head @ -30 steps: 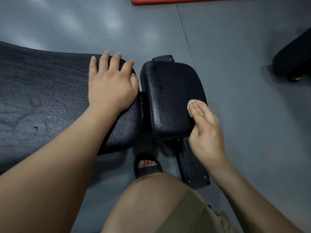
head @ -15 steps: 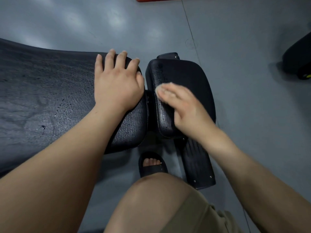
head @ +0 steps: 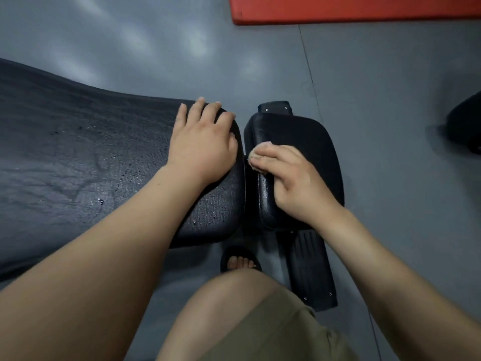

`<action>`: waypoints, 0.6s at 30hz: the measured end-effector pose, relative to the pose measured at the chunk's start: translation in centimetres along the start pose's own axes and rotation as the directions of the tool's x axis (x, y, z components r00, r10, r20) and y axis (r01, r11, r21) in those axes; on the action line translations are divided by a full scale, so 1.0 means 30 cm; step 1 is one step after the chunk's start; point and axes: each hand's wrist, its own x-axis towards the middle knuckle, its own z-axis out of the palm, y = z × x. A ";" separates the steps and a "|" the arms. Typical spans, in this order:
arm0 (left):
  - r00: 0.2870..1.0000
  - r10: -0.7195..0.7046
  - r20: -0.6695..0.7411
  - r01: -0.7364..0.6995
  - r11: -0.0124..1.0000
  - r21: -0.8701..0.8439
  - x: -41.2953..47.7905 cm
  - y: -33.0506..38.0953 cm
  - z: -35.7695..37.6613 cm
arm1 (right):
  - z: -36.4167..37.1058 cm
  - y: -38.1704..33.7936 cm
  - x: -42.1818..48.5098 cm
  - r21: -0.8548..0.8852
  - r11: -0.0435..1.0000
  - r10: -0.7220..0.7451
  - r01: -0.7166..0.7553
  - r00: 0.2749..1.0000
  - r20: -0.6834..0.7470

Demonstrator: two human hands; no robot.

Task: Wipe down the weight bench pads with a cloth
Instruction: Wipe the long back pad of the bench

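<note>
A small, wadded, pale beige cloth [head: 256, 166] sits at the left edge of the short black textured seat pad [head: 312, 142], right by the narrow gap that separates it from the long black textured back pad [head: 78, 152]. The right hand [head: 294, 183] covers most of the cloth. Its fingers [head: 276, 155] are held close together and bent over the wad, pressing it against the pad, so only a rim of fabric shows past the fingertips. The thumb is tucked out of sight beneath the hand, and I cannot tell how much of the cloth is folded under the palm.

The left hand [head: 203, 144] lies palm down on the rounded end of the back pad, fingers relaxed and slightly apart, their tips reaching the far edge. It holds nothing. Small shiny droplets [head: 208, 212] dot the back pad near the wrist.

Below the seat pad a black ribbed base plate [head: 309, 269] runs toward the viewer. Beside it are a foot in a black open-toed sandal [head: 240, 259], a bare knee and khaki shorts [head: 273, 324]. All of this stands on a grey floor [head: 390, 178]. An orange-red mat [head: 351, 9] is cut off at the top, and a dark object [head: 466, 126] at the right edge is too cropped to identify.
</note>
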 end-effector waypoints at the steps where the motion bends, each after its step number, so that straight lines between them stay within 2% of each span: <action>1: 1.000 0.002 0.027 -0.001 1.000 -0.022 -0.005 -0.007 -0.021 | -0.010 0.002 0.001 0.021 0.999 0.033 -0.033 0.999 -0.008; 3: 0.998 -0.053 0.040 0.053 0.999 -0.006 -0.042 -0.059 -0.084 | -0.025 -0.013 0.070 0.053 0.996 0.078 -0.076 0.996 -0.035; 7: 0.977 -0.202 -0.071 0.206 0.977 0.063 -0.154 -0.209 -0.176 | 0.025 -0.076 0.258 0.100 0.993 0.078 -0.070 0.994 -0.077; 10: 0.948 -0.291 -0.126 0.301 0.951 0.072 -0.236 -0.288 -0.202 | 0.104 -0.167 0.288 0.087 0.992 -0.093 0.094 0.996 -0.019; 12: 0.941 -0.314 -0.124 0.323 0.944 0.067 -0.284 -0.319 -0.201 | 0.134 -0.240 0.232 0.112 0.963 -0.249 0.245 0.968 0.025; 14: 0.941 -0.312 -0.134 0.321 0.946 0.048 -0.306 -0.331 -0.194 | 0.133 -0.275 0.151 0.160 0.928 -0.353 0.335 0.930 0.100; 16: 0.938 -0.309 -0.154 0.319 0.947 0.040 -0.320 -0.345 -0.193 | 0.124 -0.273 0.110 0.180 0.900 -0.426 0.396 0.888 0.173; 18: 0.938 -0.303 -0.171 0.315 0.948 0.049 -0.328 -0.354 -0.192 | 0.113 -0.239 0.144 0.151 0.906 -0.419 0.395 0.887 0.193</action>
